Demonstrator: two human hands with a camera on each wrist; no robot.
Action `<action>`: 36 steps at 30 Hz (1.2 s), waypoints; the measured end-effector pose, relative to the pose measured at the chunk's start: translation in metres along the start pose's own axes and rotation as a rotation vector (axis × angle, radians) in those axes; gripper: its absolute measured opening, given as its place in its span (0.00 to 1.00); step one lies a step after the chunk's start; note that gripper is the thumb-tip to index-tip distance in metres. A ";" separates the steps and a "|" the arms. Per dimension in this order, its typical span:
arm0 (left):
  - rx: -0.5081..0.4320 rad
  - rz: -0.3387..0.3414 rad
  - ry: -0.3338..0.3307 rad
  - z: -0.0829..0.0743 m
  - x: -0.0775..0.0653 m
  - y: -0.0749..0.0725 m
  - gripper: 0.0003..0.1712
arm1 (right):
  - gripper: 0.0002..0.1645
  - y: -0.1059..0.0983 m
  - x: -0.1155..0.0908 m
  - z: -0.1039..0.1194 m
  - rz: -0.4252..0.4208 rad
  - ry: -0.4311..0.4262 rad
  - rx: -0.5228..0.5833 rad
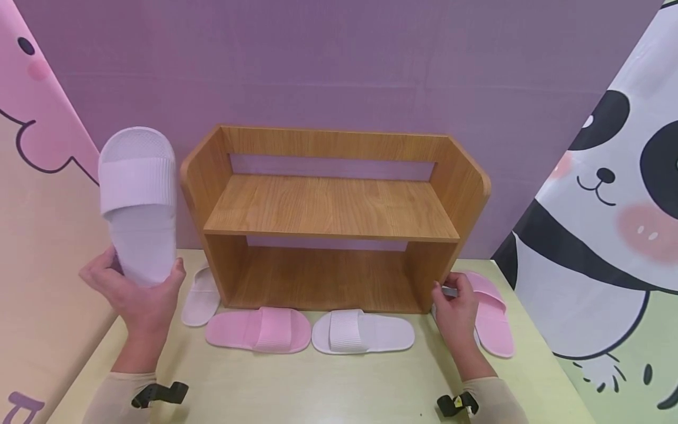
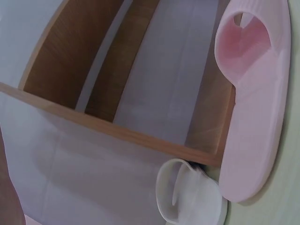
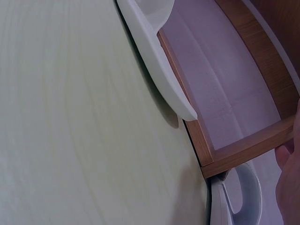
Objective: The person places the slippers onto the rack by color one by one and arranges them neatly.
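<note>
My left hand (image 1: 140,294) grips a white slipper (image 1: 138,200) by its heel end, raised left of the wooden shelf (image 1: 333,206), toe up. In the left wrist view only a sliver of that hand shows at the left edge. My right hand (image 1: 458,312) is low beside the shelf's right side, over another white slipper (image 3: 248,197) lying on the table. A pale piece of it shows between thumb and fingers in the head view. The right wrist view leaves the fingertips mostly out of frame, so whether they pinch it is hidden.
A pink slipper (image 1: 238,330) and a white slipper (image 1: 386,334) lie toe to toe before the two-level shelf. Another white slipper (image 1: 200,300) lies by its left side, and a pink slipper (image 1: 495,324) lies at right. A purple wall (image 1: 339,65) stands behind.
</note>
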State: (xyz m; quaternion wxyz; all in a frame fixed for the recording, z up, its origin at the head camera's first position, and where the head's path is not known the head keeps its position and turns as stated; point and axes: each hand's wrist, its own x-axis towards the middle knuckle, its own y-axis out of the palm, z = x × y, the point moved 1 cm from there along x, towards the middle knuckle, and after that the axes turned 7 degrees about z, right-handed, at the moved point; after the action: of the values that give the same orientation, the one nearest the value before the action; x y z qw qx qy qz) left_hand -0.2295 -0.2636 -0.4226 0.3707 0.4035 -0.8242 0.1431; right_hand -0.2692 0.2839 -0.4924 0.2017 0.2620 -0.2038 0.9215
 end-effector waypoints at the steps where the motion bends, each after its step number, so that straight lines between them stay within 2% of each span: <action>1: -0.015 0.004 0.003 -0.003 0.000 0.001 0.48 | 0.11 0.000 0.000 0.000 0.001 0.001 0.002; 9: -0.053 0.005 0.031 -0.025 -0.001 0.004 0.47 | 0.11 0.000 0.001 -0.003 0.006 -0.001 -0.009; 17: -0.109 -0.029 0.074 -0.040 -0.002 0.008 0.46 | 0.12 0.002 0.005 -0.039 0.000 0.021 -0.060; 29: -0.136 0.035 0.063 -0.044 -0.008 0.018 0.48 | 0.10 0.000 0.006 -0.046 0.011 -0.007 -0.010; 36: -0.104 0.080 0.085 -0.037 -0.014 0.029 0.53 | 0.10 0.000 0.005 -0.043 0.010 -0.006 -0.014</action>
State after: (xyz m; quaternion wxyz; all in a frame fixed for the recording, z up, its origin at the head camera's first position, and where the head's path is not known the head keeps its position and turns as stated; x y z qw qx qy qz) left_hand -0.2277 -0.2179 -0.4060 0.4198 0.3437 -0.8296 0.1316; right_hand -0.2908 0.3059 -0.5231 0.1984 0.2624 -0.2123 0.9202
